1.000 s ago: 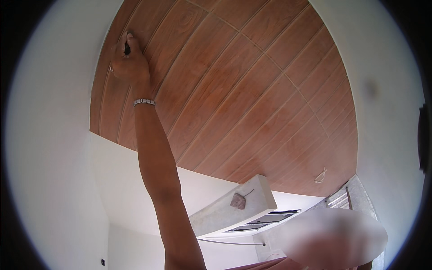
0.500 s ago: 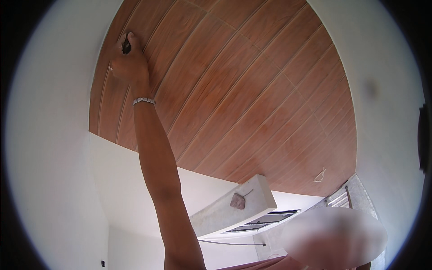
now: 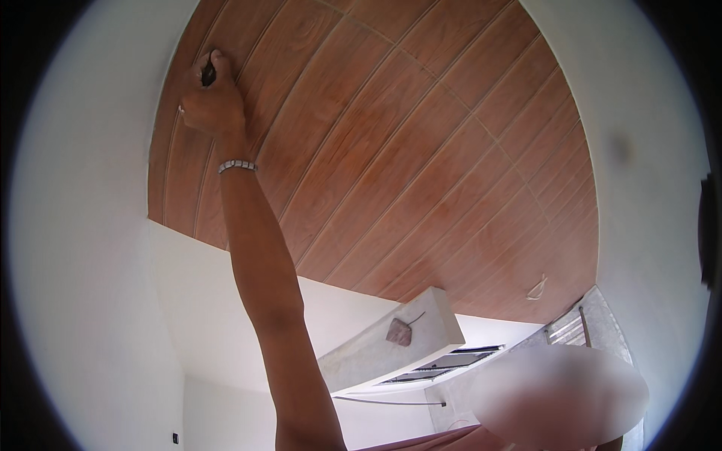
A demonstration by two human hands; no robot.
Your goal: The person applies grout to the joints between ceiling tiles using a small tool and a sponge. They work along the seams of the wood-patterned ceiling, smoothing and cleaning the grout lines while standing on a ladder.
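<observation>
A bare arm (image 3: 267, 255) rises from the lower edge to the upper left. At its lower end it seems to join the pink clothing (image 3: 432, 440) of a person at the lower right, so I take it as that person's and not mine. A pale linked bracelet (image 3: 238, 165) circles the wrist. Above it the hand (image 3: 216, 105) is closed round a small dark object (image 3: 208, 73), mostly hidden by the fingers, whose kind I cannot make out. A ring shows on one finger. Neither my left hand nor my right hand can be made out.
A reddish-brown plank-patterned ceiling (image 3: 391, 150) fills the upper middle, between pale walls (image 3: 83, 225). Below it juts a white beam (image 3: 376, 342) with a small brownish box (image 3: 399, 332) and wire. A loose wire loop (image 3: 536, 288) hangs from the ceiling at the right.
The raised hand has shifted very slightly up and left in the picture, still closed round the dark object. The view of the ceiling and beam has shifted a little too.
</observation>
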